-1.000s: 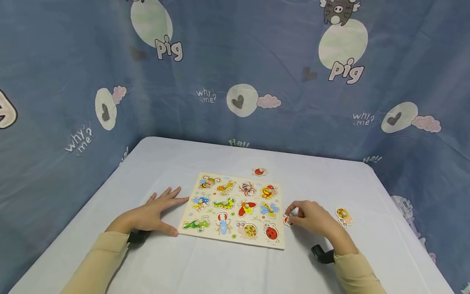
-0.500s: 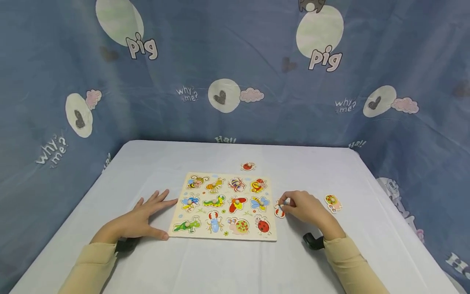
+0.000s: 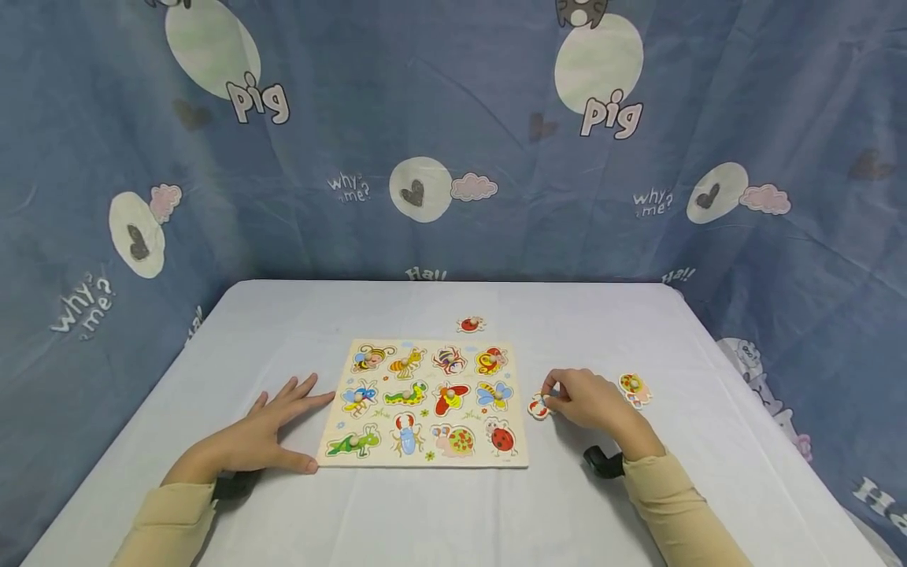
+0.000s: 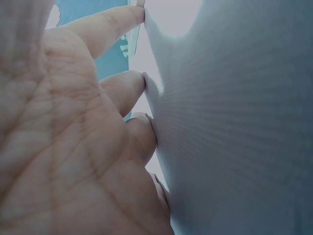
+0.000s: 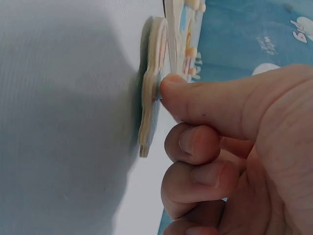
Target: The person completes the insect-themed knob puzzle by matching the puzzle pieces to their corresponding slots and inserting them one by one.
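A wooden insect puzzle board [image 3: 425, 411] with knobbed pieces lies flat on the table. Just off its right edge, my right hand [image 3: 588, 400] pinches a red-and-blue beetle puzzle piece [image 3: 538, 407] between thumb and fingers. The right wrist view shows that piece [image 5: 152, 88] edge-on, close over the white cloth, with the thumb at its top face. My left hand [image 3: 258, 437] rests spread on the cloth, fingertips and thumb right at the board's left edge. In the left wrist view its palm [image 4: 73, 132] fills the left side.
A ladybug piece [image 3: 471, 324] lies behind the board and a snail piece [image 3: 634, 389] to the right of my right hand. On the board, the beetle, snail and ladybug pictures show no knobs. A blue printed curtain [image 3: 453, 118] stands behind the white table [image 3: 439, 520].
The head view has turned, so the board and table sit further left in it. The beetle piece shows at a slightly different angle under my right fingers. My left hand stays by the board.
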Available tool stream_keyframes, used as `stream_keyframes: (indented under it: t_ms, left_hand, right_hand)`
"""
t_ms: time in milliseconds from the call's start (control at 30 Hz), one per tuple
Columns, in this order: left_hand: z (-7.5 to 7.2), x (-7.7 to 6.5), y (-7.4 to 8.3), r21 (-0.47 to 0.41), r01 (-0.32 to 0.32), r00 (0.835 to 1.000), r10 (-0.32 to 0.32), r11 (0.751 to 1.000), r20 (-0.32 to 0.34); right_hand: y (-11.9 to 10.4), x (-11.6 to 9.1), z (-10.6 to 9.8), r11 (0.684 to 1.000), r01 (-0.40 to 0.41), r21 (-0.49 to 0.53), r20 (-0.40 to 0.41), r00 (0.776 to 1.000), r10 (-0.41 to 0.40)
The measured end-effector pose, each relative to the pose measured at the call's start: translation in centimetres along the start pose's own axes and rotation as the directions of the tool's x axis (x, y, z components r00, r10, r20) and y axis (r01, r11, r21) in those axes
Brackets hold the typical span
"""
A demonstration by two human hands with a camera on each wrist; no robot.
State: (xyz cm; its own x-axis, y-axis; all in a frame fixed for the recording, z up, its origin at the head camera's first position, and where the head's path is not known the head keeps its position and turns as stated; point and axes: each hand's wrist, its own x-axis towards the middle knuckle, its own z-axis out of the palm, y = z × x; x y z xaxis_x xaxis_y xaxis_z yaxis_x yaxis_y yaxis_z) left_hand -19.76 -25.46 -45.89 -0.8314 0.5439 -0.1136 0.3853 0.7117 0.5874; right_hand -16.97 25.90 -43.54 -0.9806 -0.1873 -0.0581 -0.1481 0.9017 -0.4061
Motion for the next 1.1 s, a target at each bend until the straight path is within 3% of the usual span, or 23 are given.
stream_keyframes:
  t_ms: [700, 1100]
  left_hand:
    - [0.1, 0.0, 0.3, 0.036, 0.002, 1.000, -0.001, 0.999, -0.016]
    - [0.2, 0.0, 0.2, 0.032, 0.010, 1.000, -0.009, 0.999, -0.018]
  right_hand:
    - [1.4, -0.5, -0.8, 0.999, -0.041, -0.011, -0.031, 0.999, 0.040]
    - [1.6, -0.5, -1.1, 0.999, 0.003, 0.046, -0.005, 1.000, -0.003]
